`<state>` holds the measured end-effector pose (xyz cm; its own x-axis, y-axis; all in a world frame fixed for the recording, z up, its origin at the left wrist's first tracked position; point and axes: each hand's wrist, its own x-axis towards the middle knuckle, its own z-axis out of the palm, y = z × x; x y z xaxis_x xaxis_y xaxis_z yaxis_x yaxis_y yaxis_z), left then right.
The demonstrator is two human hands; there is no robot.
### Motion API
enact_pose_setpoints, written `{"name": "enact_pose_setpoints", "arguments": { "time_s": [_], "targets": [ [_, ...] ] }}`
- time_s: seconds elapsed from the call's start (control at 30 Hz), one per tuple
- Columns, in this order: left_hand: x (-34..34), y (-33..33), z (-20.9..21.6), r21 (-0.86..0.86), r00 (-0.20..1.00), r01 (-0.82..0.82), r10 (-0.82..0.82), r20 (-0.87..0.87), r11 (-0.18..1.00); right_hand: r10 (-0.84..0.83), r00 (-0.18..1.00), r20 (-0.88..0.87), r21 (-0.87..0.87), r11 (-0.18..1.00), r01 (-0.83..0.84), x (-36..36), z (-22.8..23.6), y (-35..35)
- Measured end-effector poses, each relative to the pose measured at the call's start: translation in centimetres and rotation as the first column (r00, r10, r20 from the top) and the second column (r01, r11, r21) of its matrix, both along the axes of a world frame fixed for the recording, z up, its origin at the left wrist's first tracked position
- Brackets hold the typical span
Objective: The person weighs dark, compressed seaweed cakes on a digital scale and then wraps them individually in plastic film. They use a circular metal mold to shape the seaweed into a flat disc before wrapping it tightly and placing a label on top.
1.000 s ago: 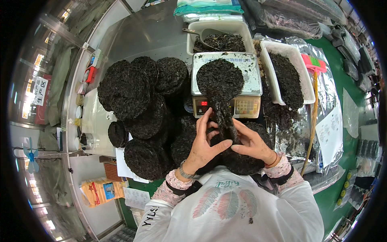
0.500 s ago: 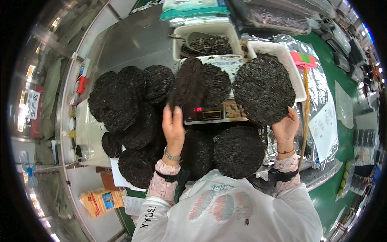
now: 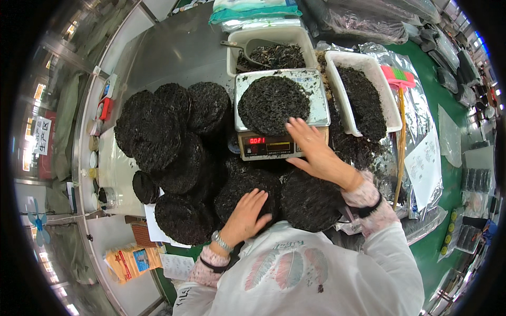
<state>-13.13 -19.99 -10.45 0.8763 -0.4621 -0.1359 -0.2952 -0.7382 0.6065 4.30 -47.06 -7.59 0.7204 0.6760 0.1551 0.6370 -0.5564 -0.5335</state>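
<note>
A round black cake of what looks like dried seaweed lies flat on the pan of a weighing scale with a lit red display. Over the scale's front right corner, my right hand is stretched out, its fingertips at the cake's near right edge. My left hand rests with fingers spread on a nearer stack of seaweed cakes. Right of that stack stands another pile of cakes, partly under my right forearm. Neither hand grips anything.
More stacked cakes stand on the left. Behind the scale, a white tub holds black flakes and a scoop. A second white tub of flakes stands to the right, beside a pink-and-green brush with a long yellow handle.
The cakes held at both hands have left them. One cake now lies alone on the scale. My left hand came down to the near stack; my right moved left to the scale.
</note>
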Motion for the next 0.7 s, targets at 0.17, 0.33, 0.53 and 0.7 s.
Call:
{"name": "enact_pose_setpoints", "arguments": {
  "time_s": [0.17, 0.33, 0.53, 0.7],
  "targets": [
    [-5.5, 1.6, -2.7, 0.404, 0.994, 0.105, -0.103, -0.029, 0.908, 0.054, 0.983, -0.177, -0.219, 0.971, -0.093, -10.6, 2.8, -5.8],
    [-5.3, 0.9, -3.2, 0.417, 0.996, 0.091, -0.083, -0.038, 0.904, 0.105, 0.985, -0.135, -0.489, 0.858, -0.158, -17.1, -1.2, -6.5],
    [-5.4, 2.6, -2.4, 0.226, 0.989, 0.111, -0.086, -0.120, 0.968, 0.096, 0.982, -0.163, -0.411, 0.898, -0.156, -16.5, -1.3, -7.4],
    [-5.1, 3.9, 0.7, 0.065, 0.995, -0.025, 0.019, 0.099, 0.998, 0.130, 0.973, -0.189, -0.325, 0.927, -0.187, -16.2, -1.1, -8.3]
  ]
}}
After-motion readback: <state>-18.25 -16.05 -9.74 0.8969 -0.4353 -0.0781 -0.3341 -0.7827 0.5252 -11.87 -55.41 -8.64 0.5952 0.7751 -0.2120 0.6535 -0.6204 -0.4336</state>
